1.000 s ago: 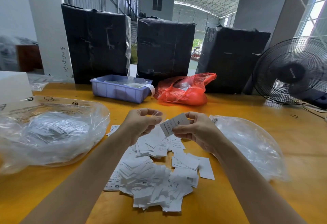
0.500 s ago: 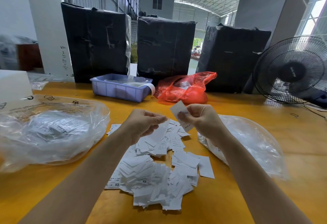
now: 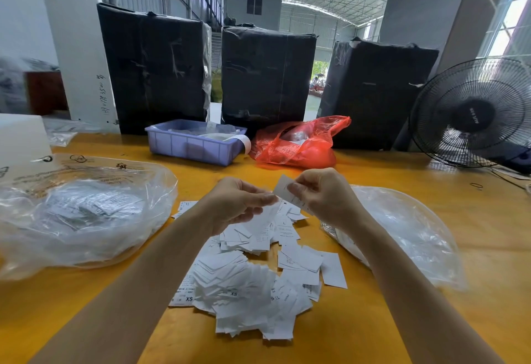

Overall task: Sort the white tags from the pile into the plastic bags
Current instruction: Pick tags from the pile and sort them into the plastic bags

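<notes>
A loose pile of white tags (image 3: 247, 292) lies on the yellow table (image 3: 474, 220) in front of me. My right hand (image 3: 324, 197) hovers above the pile's far end, pinching one white tag (image 3: 283, 188) that is tilted upright. My left hand (image 3: 241, 203) is close beside it, fingers pinched, with a blurred white tag (image 3: 265, 215) hanging below the fingertips. A clear plastic bag (image 3: 86, 214) with several tags inside lies to the left. Another clear plastic bag (image 3: 408, 234) lies to the right, partly behind my right forearm.
A purple tray (image 3: 195, 148) and a red plastic bag (image 3: 298, 145) sit at the back of the table, in front of three black wrapped boxes (image 3: 267, 76). A black fan (image 3: 474, 113) stands at the right. A white box (image 3: 20, 136) stands at the far left.
My right hand has lifted slightly and turned its tag from flat to more upright. My left hand has edged right, toward the right hand. The pile and bags have not moved.
</notes>
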Demonstrator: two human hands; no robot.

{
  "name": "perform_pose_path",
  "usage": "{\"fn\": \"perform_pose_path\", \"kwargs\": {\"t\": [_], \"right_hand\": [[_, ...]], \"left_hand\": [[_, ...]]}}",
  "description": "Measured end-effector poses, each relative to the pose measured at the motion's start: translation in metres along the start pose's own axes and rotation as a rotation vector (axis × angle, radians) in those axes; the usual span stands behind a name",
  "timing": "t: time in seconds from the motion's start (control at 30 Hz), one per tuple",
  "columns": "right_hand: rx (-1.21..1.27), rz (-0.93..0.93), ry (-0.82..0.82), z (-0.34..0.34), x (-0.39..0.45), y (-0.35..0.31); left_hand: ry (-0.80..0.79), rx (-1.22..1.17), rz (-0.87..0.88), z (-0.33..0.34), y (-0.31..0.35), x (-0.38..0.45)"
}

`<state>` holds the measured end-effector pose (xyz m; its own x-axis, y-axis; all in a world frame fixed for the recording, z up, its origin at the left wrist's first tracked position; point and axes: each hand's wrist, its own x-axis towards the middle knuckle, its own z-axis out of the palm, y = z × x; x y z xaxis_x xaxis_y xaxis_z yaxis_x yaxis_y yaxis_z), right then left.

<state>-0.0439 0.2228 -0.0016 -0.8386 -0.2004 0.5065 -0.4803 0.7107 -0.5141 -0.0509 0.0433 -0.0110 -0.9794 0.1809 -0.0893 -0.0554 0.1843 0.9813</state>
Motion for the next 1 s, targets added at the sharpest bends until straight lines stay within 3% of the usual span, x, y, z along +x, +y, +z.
{"fn": "perform_pose_path", "kwargs": {"t": [0.33,0.47,0.83,1.0], "right_hand": [[-0.019,0.074,-0.106,0.000,0.000,0.002],[0.067,0.121,-0.237,-0.001,-0.001,0.000],[0.061,0.110,-0.384,-0.005,-0.004,-0.006],[0.124,0.072,-0.277,-0.004,-0.005,-0.006]], "left_hand": [[0.006,0.044,0.017,-0.002,-0.001,0.001],[-0.019,0.057,0.016,-0.001,-0.001,0.001],[-0.051,0.127,0.040,0.004,-0.002,-0.001],[-0.075,0.201,0.049,0.009,-0.002,-0.003]]}}
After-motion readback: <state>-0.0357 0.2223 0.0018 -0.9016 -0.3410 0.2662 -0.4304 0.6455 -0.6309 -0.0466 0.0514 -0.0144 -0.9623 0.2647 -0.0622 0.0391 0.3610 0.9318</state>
